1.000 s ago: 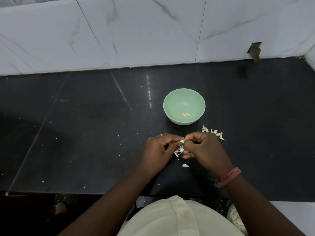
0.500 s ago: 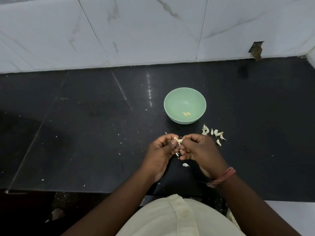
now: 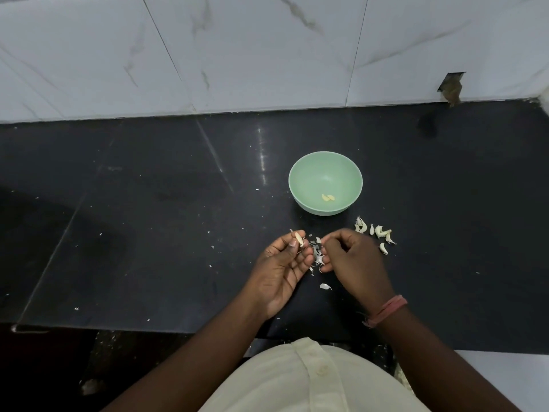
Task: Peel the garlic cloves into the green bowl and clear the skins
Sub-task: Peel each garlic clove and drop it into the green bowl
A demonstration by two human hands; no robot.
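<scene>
A green bowl (image 3: 300, 176) stands on the black counter with two peeled cloves (image 3: 328, 198) at its bottom. Just in front of it, my left hand (image 3: 282, 266) pinches a pale garlic clove (image 3: 299, 239) between thumb and fingertips. My right hand (image 3: 353, 260) hovers beside it, fingers curled, with nothing clearly in them. Loose white skins (image 3: 317, 253) lie on the counter between the two hands. Several unpeeled cloves (image 3: 375, 232) sit to the right of the bowl's front.
The black counter (image 3: 148, 233) runs back to a white marble-tiled wall (image 3: 237, 55); its front edge is close to my body. Small skin flecks dot the surface. A notch in the wall (image 3: 451, 87) shows at the far right.
My hands have drawn apart. The left keeps the clove and has moved left, while the right has let go and shifted right; skins now lie between them.
</scene>
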